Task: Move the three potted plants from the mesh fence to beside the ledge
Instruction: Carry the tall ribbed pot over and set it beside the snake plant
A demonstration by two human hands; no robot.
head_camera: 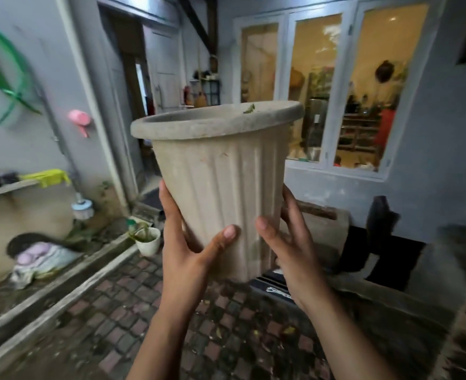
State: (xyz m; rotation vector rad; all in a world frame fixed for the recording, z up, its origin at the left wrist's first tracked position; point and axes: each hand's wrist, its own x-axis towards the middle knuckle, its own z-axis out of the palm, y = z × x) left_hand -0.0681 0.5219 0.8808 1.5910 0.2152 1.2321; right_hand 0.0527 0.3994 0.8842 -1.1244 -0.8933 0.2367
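Note:
A tall ribbed beige pot with a thick grey rim fills the middle of the view, held up in the air and tilted slightly. A small green leaf tip shows just over its rim; the rest of the plant and the soil are hidden. My left hand grips the pot's lower left side, thumb across the front. My right hand clasps the lower right side. A small white pot with a green plant stands on the ground by the concrete ledge at left. No mesh fence is in view.
Brick paving covers the ground below. A drain channel runs along the ledge at left, with a bundle of cloth beside it. A doorway opens at back left, a window at back right. Dark objects sit against the right wall.

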